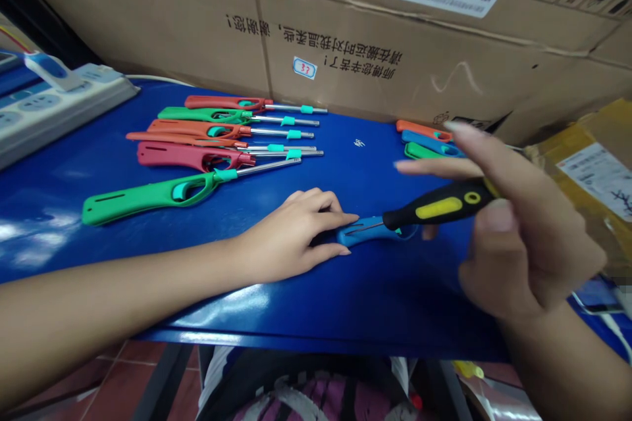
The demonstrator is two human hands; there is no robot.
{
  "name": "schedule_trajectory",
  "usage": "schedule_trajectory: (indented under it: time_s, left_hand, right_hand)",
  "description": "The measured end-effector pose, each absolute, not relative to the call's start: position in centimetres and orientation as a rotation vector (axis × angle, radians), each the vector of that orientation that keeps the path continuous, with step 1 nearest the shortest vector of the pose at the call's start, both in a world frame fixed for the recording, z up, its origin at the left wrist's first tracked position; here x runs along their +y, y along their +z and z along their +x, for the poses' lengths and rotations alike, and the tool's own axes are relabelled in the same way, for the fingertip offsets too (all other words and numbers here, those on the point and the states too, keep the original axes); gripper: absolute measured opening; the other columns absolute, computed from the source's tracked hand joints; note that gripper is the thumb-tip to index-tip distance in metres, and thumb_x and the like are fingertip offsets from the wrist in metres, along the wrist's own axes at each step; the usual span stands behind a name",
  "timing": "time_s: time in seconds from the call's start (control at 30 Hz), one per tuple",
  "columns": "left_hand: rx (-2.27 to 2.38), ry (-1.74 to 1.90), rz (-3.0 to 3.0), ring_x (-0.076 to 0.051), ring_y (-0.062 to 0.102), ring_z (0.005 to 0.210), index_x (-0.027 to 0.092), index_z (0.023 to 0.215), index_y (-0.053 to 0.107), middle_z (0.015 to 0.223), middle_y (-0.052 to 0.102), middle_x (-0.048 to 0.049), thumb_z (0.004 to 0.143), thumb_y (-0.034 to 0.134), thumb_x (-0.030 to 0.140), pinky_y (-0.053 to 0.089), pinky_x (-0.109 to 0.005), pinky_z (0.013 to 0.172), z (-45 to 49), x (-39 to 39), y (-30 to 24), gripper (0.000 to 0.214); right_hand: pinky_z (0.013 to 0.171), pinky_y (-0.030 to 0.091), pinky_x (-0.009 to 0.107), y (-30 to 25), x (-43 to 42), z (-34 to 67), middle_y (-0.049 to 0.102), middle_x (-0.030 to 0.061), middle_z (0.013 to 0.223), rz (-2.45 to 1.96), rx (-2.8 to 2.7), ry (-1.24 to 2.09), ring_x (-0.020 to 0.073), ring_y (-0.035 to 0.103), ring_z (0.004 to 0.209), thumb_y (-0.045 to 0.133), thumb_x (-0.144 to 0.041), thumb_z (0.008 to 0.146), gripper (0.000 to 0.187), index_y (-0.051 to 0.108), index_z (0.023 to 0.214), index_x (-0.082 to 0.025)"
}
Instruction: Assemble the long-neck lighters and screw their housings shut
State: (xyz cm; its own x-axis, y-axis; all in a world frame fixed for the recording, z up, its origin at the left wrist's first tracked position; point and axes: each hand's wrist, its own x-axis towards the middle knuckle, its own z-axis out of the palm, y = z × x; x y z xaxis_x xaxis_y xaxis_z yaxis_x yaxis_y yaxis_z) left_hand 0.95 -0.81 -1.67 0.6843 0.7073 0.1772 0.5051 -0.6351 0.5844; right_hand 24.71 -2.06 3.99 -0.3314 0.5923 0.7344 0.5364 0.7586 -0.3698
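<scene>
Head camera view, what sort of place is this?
Probably a small workbench or workshop corner: a blue table with long-necked lighters lying side by side, a screwdriver in the right hand, and a large cardboard box behind.

The single view looks out from the person's head, above the near edge of the glossy blue worktop [296, 316], facing forward and down across it. It is close: the bare left hand [301, 230] and the bare right hand [533, 243] loom large, the right nearer the lens. Below the near edge it takes in the purple-and-black patterned clothing [340, 401] on the person's lap; past the far edge, a large brown cardboard box [172, 26] fills the top. The far edge runs aslant, lower toward the right.
</scene>
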Motion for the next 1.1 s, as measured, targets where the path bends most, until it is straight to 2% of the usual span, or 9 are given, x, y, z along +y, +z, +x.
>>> schedule_trajectory:
  time_s: [0.1,0.23,0.43,0.63,0.73,0.8,0.87,1.0,1.1]
  left_hand:
    - [0.938,0.545,2.401,-0.024,0.057,0.108,0.024,0.136,0.062,0.112,0.064,-0.0074,0.096,0.066,0.038,0.041,-0.039,0.092,1.0,-0.8,-1.7,0.042]
    - [0.936,0.543,2.394,-0.024,0.057,0.108,0.023,0.136,0.063,0.113,0.064,-0.0077,0.096,0.067,0.037,0.041,-0.039,0.092,1.1,-0.8,-1.8,0.042]
    - [0.935,0.550,2.401,-0.025,0.058,0.107,0.024,0.136,0.063,0.111,0.064,-0.0071,0.096,0.067,0.037,0.042,-0.039,0.092,1.1,-0.8,-1.7,0.043]
    - [0.936,0.557,2.390,-0.024,0.058,0.107,0.023,0.136,0.063,0.113,0.064,-0.0074,0.097,0.066,0.038,0.043,-0.040,0.093,1.0,-0.9,-1.7,0.042]
    - [0.935,0.560,2.391,-0.024,0.057,0.107,0.023,0.136,0.063,0.112,0.064,-0.0073,0.096,0.067,0.038,0.042,-0.039,0.093,1.0,-0.9,-1.7,0.043]
    - [0.929,0.559,2.393,-0.024,0.057,0.107,0.023,0.136,0.063,0.113,0.064,-0.0072,0.096,0.067,0.037,0.042,-0.039,0.093,1.0,-0.9,-1.7,0.042]
    - [0.925,0.553,2.391,-0.024,0.057,0.107,0.023,0.135,0.063,0.113,0.064,-0.0072,0.096,0.067,0.036,0.041,-0.038,0.093,1.0,-0.9,-1.7,0.042]
    - [0.928,0.555,2.380,-0.024,0.057,0.107,0.021,0.135,0.063,0.112,0.063,-0.0074,0.095,0.068,0.036,0.041,-0.039,0.093,1.0,-0.9,-1.6,0.043]
    - [0.923,0.555,2.381,-0.024,0.057,0.106,0.021,0.136,0.063,0.112,0.063,-0.0072,0.095,0.068,0.035,0.041,-0.039,0.093,1.0,-0.8,-1.6,0.043]
  right_hand:
    - [0.060,0.063,0.034,4.0,-2.1,24.4,0.070,0.0000,0.131,-0.770,-1.989,0.309,0.0236,0.076,0.094,0.043,-0.018,0.098,0.054,0.052,0.148,-0.038]
    - [0.069,0.062,0.033,3.8,-1.5,25.1,0.079,0.0005,0.103,-0.703,-2.043,-0.083,0.0204,0.075,0.076,0.074,-0.019,0.082,0.046,0.070,0.126,-0.030]
    - [0.055,0.059,0.034,3.4,-1.4,24.9,0.073,0.0095,0.119,-0.690,-2.013,0.366,0.0201,0.073,0.071,0.050,-0.023,0.096,0.054,0.048,0.150,-0.028]
    - [0.047,0.055,0.028,4.1,-1.2,24.7,0.071,-0.0001,0.069,-0.472,-2.108,0.191,0.0183,0.069,0.060,0.075,-0.025,0.086,0.021,0.071,0.106,-0.023]
    - [0.060,0.062,0.035,4.0,-1.9,24.8,0.075,0.0061,0.086,-0.556,-2.055,0.243,0.0230,0.074,0.078,0.054,-0.038,0.100,0.027,0.070,0.113,-0.021]
    - [0.072,0.064,0.042,4.0,-2.3,24.8,0.076,0.0107,0.110,-0.603,-2.015,0.351,0.0274,0.074,0.098,0.049,-0.028,0.100,0.032,0.067,0.125,-0.019]
    - [0.068,0.063,0.037,4.3,-2.4,24.8,0.077,0.0090,0.109,-0.565,-2.056,0.337,0.0246,0.075,0.092,0.054,-0.019,0.095,0.034,0.065,0.127,-0.020]
    - [0.047,0.054,0.027,4.8,-1.9,25.1,0.073,0.0001,0.073,-0.593,-2.260,0.052,0.0167,0.069,0.060,0.066,-0.023,0.090,0.008,0.070,0.096,-0.025]
    - [0.058,0.060,0.035,4.4,-1.9,25.2,0.077,0.0053,0.101,-0.660,-2.130,0.177,0.0204,0.072,0.072,0.054,-0.027,0.095,0.028,0.068,0.119,-0.026]
